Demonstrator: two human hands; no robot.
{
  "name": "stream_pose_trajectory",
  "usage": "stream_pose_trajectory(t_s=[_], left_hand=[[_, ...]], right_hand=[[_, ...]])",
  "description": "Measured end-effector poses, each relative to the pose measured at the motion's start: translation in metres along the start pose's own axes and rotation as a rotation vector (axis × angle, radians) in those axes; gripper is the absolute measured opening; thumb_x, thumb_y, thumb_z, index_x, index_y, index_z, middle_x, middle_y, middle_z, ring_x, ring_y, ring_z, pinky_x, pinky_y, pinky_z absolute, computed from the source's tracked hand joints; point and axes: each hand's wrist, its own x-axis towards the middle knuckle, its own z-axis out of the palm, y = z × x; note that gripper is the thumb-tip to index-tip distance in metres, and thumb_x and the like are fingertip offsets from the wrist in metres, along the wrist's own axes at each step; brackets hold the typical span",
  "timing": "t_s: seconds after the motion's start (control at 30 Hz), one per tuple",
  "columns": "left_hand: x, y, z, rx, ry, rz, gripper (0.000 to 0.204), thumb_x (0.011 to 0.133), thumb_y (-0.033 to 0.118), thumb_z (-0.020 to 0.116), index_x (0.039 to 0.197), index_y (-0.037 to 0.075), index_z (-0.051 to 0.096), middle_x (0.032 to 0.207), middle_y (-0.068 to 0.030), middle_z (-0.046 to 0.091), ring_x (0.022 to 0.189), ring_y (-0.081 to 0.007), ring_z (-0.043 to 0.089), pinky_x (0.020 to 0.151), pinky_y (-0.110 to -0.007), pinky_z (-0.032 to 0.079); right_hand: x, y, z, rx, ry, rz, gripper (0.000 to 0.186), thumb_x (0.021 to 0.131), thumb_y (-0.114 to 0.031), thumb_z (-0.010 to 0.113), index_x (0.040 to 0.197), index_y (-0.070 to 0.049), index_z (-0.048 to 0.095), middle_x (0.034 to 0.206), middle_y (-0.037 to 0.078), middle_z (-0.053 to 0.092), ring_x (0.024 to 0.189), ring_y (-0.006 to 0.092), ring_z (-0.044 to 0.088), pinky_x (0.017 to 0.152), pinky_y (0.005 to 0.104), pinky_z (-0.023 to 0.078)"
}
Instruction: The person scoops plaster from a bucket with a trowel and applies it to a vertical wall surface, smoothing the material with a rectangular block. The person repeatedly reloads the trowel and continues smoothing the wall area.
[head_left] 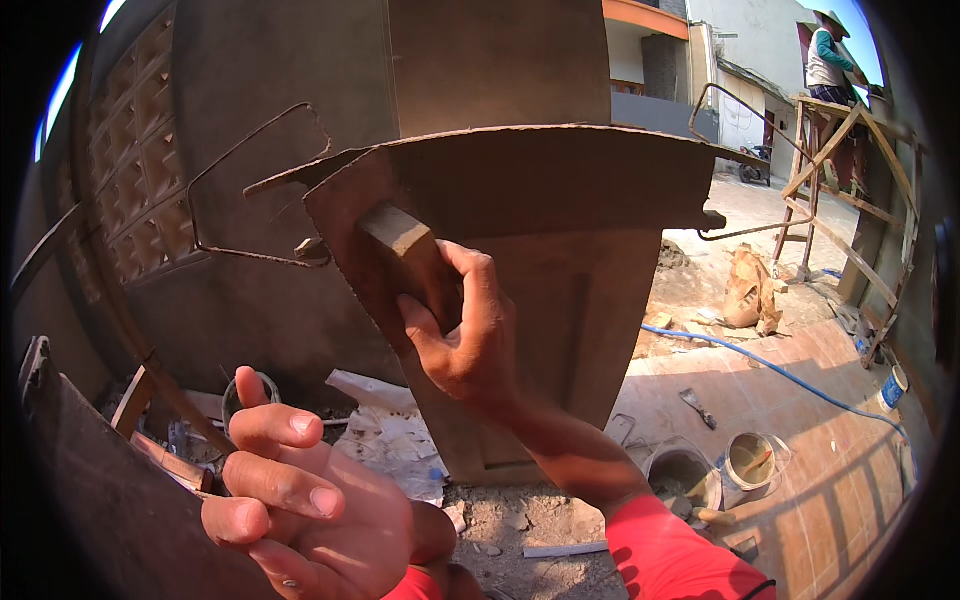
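Observation:
My right hand [465, 325] grips the block-shaped wooden handle [405, 232] of a plastering float, thumb on one side and fingers on the other. The float's rough-edged plate [345, 215] is against or just in front of a grey-brown plastered pillar [500, 60]; its far side merges into the dark surface. A board [560, 175] crosses the pillar, with a bent metal rod [265, 257] at its left end and another bent rod [745, 236] at its right. At lower left my left hand [330, 510] is palm up, fingers apart and loosely bent, holding nothing.
Two buckets [748, 465] and a scraper [698, 408] are on the tiled floor at right, near a blue hose [780, 372]. A crumpled paper sack [748, 290] lies farther back. Another person [828, 60] is on wooden scaffolding [825, 150]. Rubble [525, 515] lies below the pillar.

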Motion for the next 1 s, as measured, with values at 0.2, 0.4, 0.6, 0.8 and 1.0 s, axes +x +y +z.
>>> stream_pose_trajectory(t_s=[0.2,0.4,0.6,0.8,1.0], left_hand=[[-0.002,0.001,-0.020,-0.015,0.001,-0.034,0.035,0.099,0.027,0.035,0.121,0.010,0.057,0.079,-0.0022,0.057,0.101,-0.0309,0.054,0.114,-0.054,0.016],[0.009,0.004,-0.035,0.031,-0.086,-0.011,0.036,0.100,0.028,0.035,0.127,0.013,0.053,0.081,-0.0011,0.059,0.106,-0.0304,0.054,0.115,-0.053,0.016],[0.011,0.010,-0.053,0.086,-0.022,-0.024,0.038,0.100,0.029,0.033,0.129,0.014,0.053,0.088,0.0012,0.058,0.109,-0.0292,0.052,0.115,-0.054,0.016],[0.016,0.021,-0.067,0.002,0.127,0.026,0.037,0.100,0.027,0.036,0.125,0.009,0.056,0.088,0.0014,0.055,0.106,-0.0286,0.051,0.116,-0.055,0.016],[0.011,0.019,-0.073,-0.109,0.175,-0.008,0.034,0.098,0.022,0.039,0.122,0.006,0.058,0.084,0.0002,0.053,0.101,-0.0299,0.050,0.116,-0.056,0.015]], right_hand=[[0.020,0.026,-0.120,-0.193,0.472,0.070,0.044,0.085,-0.011,0.066,0.120,0.005,0.046,0.113,0.013,0.055,0.105,0.0204,0.055,0.093,0.0335,0.044],[0.032,0.050,-0.124,-0.405,0.451,0.165,0.041,0.084,-0.014,0.068,0.115,0.004,0.048,0.110,0.015,0.056,0.103,0.0238,0.055,0.094,0.0368,0.042],[0.025,0.030,-0.016,-0.358,0.248,0.074,0.044,0.081,-0.011,0.070,0.115,0.003,0.046,0.108,0.020,0.055,0.104,0.0329,0.056,0.095,0.0412,0.042],[0.022,-0.005,0.094,-0.258,0.028,-0.053,0.046,0.076,-0.003,0.070,0.114,0.003,0.045,0.098,0.021,0.055,0.088,0.0406,0.058,0.074,0.0478,0.049],[0.019,-0.013,0.120,0.002,-0.167,-0.002,0.050,0.080,-0.008,0.069,0.122,0.003,0.045,0.110,0.022,0.056,0.100,0.0388,0.058,0.084,0.0438,0.050]])
